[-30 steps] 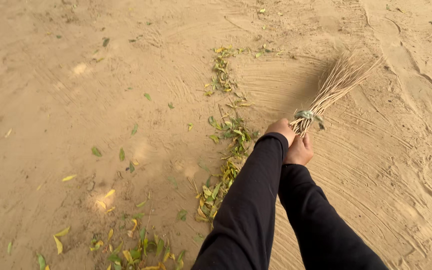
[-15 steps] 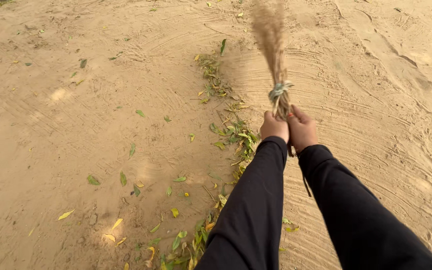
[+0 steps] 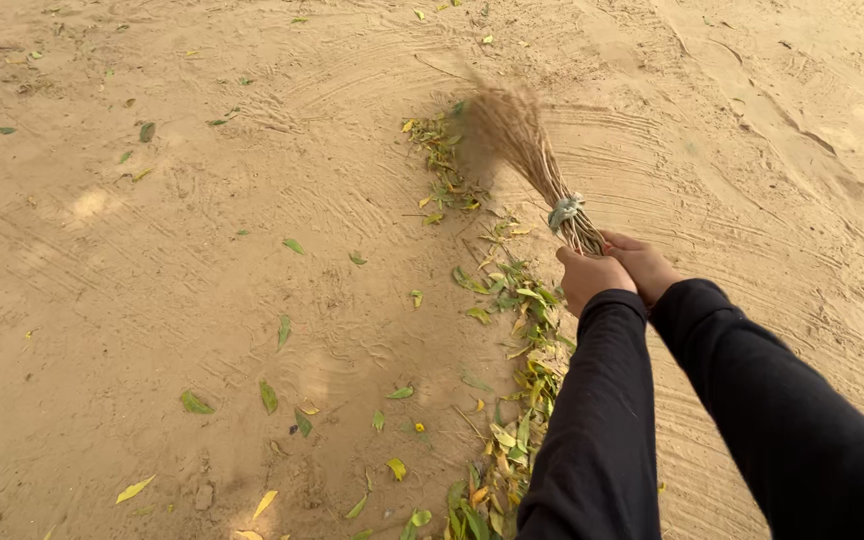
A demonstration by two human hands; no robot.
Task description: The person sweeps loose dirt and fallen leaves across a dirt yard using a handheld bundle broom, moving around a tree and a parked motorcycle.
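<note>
Broom point(image 3: 527, 150) swung left onto leaf line point(image 3: 512, 330), left hand point(image 3: 592, 277), right hand point(image 3: 644, 265), both grips clenched on it

Dry straw-twig broom point(image 3: 527, 150) bound with cloth strip point(image 3: 564, 211); matt, raked sandy ground point(image 3: 152, 250); black cloth sleeves point(image 3: 602, 420).

Broom ahead of my hands, on sand.
My left hand point(image 3: 592, 277) and right hand point(image 3: 644, 264) touch; broom point(image 3: 527, 150) tip meets the leaf row point(image 3: 497, 330) to their left.
</note>
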